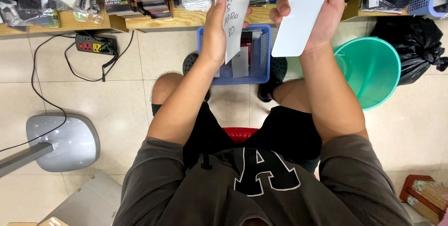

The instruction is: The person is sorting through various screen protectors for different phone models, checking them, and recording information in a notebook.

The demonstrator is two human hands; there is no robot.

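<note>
On the tiled floor at the far left, a grey stand base [63, 143] is sitting below a black power strip [94, 45] that is lying near the wooden shelf edge [182, 18]. Above the blue basket [261, 53] standing between the person's feet, the left hand [215, 32] is pinching a white handwritten paper slip [234, 13] between thumb and curled fingers, while just beside it the right hand [322, 16] is gripping a plain white flat card [303, 13], fingers wrapped behind it. Further right, a green bucket [373, 69] is standing beside a black bag [415, 44].
</note>
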